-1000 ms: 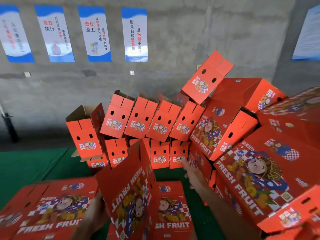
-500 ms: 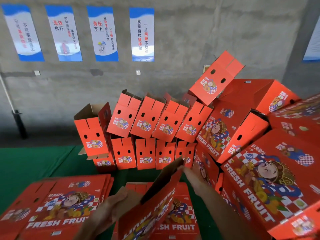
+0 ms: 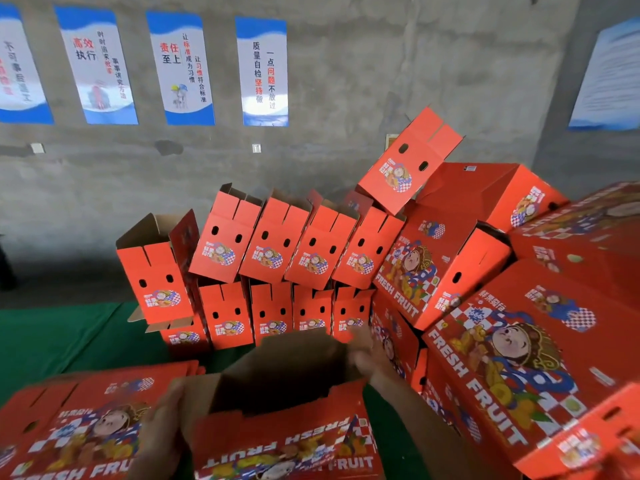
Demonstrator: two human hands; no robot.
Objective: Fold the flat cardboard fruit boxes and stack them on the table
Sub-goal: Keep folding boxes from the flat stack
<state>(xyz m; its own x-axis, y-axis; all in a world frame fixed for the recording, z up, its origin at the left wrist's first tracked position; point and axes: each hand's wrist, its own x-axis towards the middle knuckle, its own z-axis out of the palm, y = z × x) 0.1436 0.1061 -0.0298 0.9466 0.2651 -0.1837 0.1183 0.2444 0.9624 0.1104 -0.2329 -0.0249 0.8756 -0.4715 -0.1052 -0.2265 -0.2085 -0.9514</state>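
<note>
Cardboard box point(image 3: 284, 420): left hand point(image 3: 162, 431) grips near-left wall, right hand point(image 3: 367, 358) grips far-right corner; square it evenly.

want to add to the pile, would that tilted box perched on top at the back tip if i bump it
Probably yes: the tilted box leans on a corner atop the slanted upper row, not flat. It looks like an empty cardboard shell, so likely light and easily shoved. Its neighbours lean too, so they may shift.
</note>
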